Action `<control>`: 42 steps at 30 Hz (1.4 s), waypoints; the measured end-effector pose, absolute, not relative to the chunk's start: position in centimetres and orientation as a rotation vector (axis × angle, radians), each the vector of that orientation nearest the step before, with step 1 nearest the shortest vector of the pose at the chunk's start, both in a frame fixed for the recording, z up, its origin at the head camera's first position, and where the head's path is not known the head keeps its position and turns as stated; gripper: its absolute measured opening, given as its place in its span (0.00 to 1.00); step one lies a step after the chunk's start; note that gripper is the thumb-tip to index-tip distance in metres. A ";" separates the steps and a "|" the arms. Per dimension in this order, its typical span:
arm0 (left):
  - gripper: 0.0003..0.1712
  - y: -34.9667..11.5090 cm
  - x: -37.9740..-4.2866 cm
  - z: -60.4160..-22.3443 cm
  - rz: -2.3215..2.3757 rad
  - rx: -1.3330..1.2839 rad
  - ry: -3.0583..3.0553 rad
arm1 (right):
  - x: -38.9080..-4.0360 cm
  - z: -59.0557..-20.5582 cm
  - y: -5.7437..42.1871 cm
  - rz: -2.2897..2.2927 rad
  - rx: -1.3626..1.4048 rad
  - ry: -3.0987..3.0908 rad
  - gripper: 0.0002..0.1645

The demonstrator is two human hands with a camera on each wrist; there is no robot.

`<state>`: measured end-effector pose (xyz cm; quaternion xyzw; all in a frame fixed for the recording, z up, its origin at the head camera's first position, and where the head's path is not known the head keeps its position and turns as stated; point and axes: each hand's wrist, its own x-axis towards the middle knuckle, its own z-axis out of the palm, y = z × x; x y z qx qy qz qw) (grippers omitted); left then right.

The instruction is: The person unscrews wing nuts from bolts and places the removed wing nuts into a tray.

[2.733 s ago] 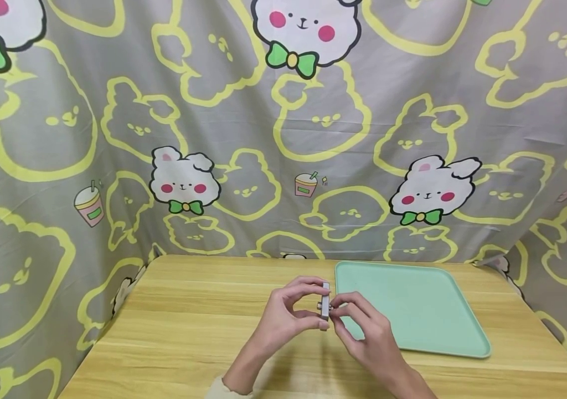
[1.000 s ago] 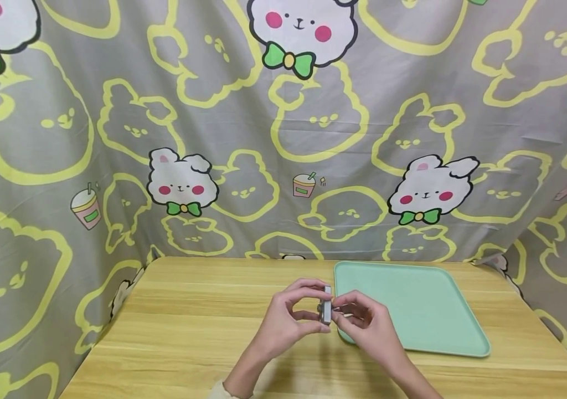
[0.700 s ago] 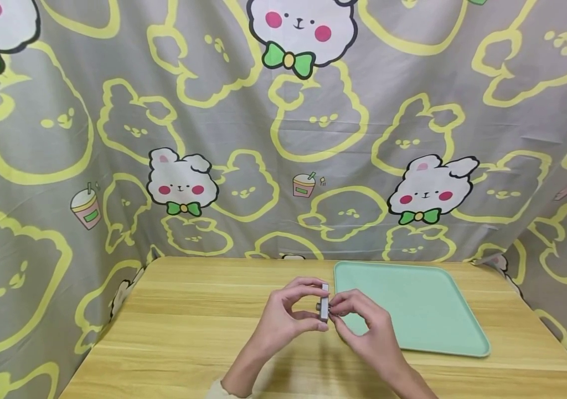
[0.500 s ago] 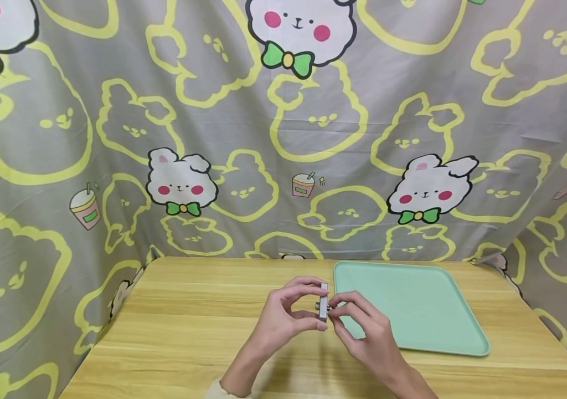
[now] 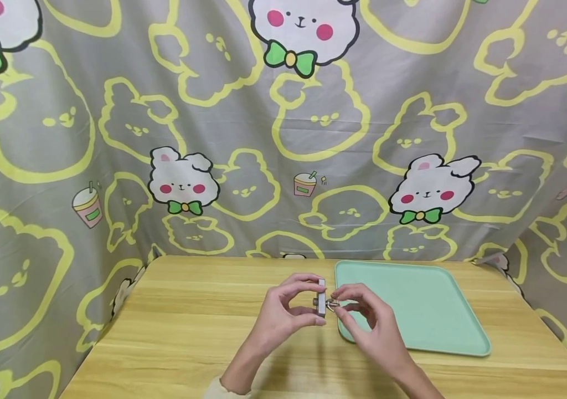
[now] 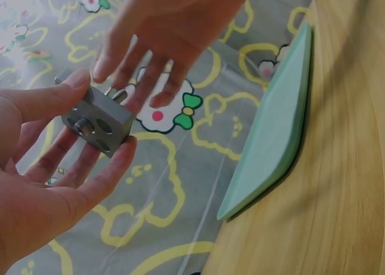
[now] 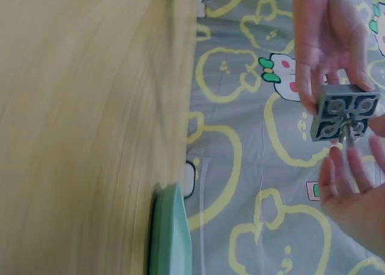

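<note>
square gray block [image 5: 321, 297], lower center, likely stiff and light: hold 2 opposite edges, as left hand [image 5: 277, 318] pinches; right hand [image 5: 380, 327] at bolt-like fitting [image 5: 332, 304], can't tell if gripping.

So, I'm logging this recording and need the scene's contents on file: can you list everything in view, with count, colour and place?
Block with holes: one, grey, held up above the table
Metal fitting: one, silvery, sticking out of the block towards the right hand
Metal stub: one, dark silvery, on the block's opposite face
Tray: one, mint green, on the table's right side
Table: one, light wood, under the tray
Cloth: piece count unclear, grey with printed cartoons, behind and beside the table
Sleeve: one, cream, at the left wrist
Left hand: one, bare, gripping the block
Right hand: one, bare, fingers at the fitting, contact unclear
</note>
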<state>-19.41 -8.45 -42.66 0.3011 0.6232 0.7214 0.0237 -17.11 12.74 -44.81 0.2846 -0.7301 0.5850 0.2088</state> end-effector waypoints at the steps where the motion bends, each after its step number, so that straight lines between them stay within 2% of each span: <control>1: 0.27 -8.4 -19.4 -42.6 2.227 0.933 1.941 | -17.1 -44.7 12.8 1.720 0.724 -2.064 0.11; 3: 0.27 -8.3 -19.3 -42.6 2.212 0.935 1.966 | -17.1 -44.4 12.9 1.894 0.567 -2.129 0.09; 7: 0.26 -8.1 -19.1 -42.6 2.171 0.932 2.001 | -17.3 -44.0 13.1 2.195 0.301 -2.208 0.20; 12: 0.25 -8.0 -18.9 -42.8 2.127 0.939 2.035 | -17.3 -43.7 13.3 2.388 0.202 -2.257 0.26; 31: 0.25 -7.7 -18.9 -43.2 2.104 0.951 2.047 | -17.0 -43.9 13.4 2.347 0.318 -2.235 0.21; 39: 0.26 -7.8 -19.1 -43.0 2.139 0.921 1.992 | -16.9 -44.5 12.8 2.017 0.435 -2.215 0.09; 42: 0.25 -7.9 -19.2 -42.9 2.144 0.922 1.979 | -16.9 -44.8 12.7 1.857 0.559 -2.167 0.09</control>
